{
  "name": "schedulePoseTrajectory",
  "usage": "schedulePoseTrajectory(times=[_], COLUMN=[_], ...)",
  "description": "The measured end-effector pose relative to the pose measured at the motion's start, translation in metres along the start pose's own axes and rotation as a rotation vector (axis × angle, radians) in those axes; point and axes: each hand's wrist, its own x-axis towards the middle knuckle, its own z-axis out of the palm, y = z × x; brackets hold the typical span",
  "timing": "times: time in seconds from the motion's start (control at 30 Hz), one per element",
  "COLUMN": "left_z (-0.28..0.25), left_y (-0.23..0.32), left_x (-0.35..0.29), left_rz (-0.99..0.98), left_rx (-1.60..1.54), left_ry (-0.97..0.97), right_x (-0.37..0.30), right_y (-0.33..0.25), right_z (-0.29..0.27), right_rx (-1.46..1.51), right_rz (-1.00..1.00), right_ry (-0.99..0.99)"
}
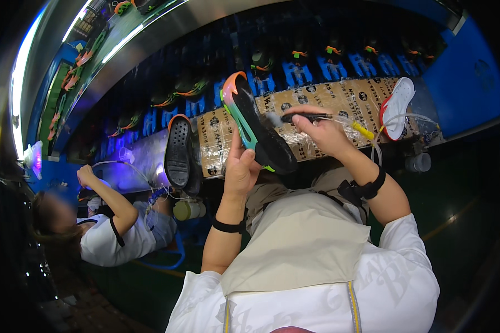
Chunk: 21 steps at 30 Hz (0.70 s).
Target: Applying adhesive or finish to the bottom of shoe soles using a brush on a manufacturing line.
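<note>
My left hand grips a shoe sole by its side near the middle, tilted up over the bench edge. Its sidewall fades from orange to teal, and its inner face is black. Closed around a black-handled brush is my right hand. The brush's pale bristles are beside the black inner face; I cannot tell whether they touch it. A clear tube with a yellow connector runs by the brush's rear end.
Brown printed cardboard covers the bench. Black soles lie left, a white sole with a red edge right. Behind, blue holders carry dark shoes. At left a co-worker's raised hand is near a tube; a pale green jar hangs by the bench.
</note>
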Motion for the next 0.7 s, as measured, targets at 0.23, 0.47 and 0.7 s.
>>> schedulePoseTrajectory(times=[0.23, 0.47, 0.7], left_z=[-0.010, -0.008, -0.040], left_y=[-0.008, -0.015, -0.018], left_x=[-0.008, -0.015, -0.008], left_rz=[-0.103, -0.150, -0.106], left_rx=[-0.095, -0.104, -0.156], left_ry=[-0.018, 0.011, 0.120], right_x=[0.009, 0.030, 0.002], right_y=[-0.009, -0.001, -0.018], right_z=[0.005, 0.008, 0.006], right_rx=[0.082, -0.454, -0.478], right_rz=[-0.109, -0.491, -0.408], right_ry=[0.028, 0.169, -0.440])
